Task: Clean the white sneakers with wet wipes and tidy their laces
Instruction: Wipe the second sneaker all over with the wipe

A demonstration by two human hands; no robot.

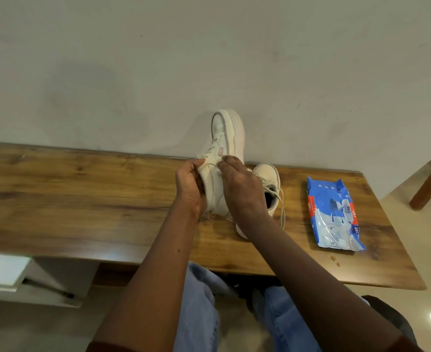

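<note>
Wooden tabletop [82, 194] along the wall. Near centre, left hand [190, 185] clasped round the heel end of a white sneaker [225, 133] held toe-up. At that sneaker's 3 o'clock, right hand [242, 189] with curled fingers pinching a wet wipe [219, 170] against its side, only a sliver showing. At the right hand's 2 o'clock, second sneaker [267, 174] resting on the tabletop, laces [281, 207] loose. Farther toward 3 o'clock, blue wipes pack [333, 214] lying flat.

glossy wood-grain table [82, 189], smooth white leather-look sneaker [228, 130], shiny blue plastic wipes pack [333, 212]
</note>
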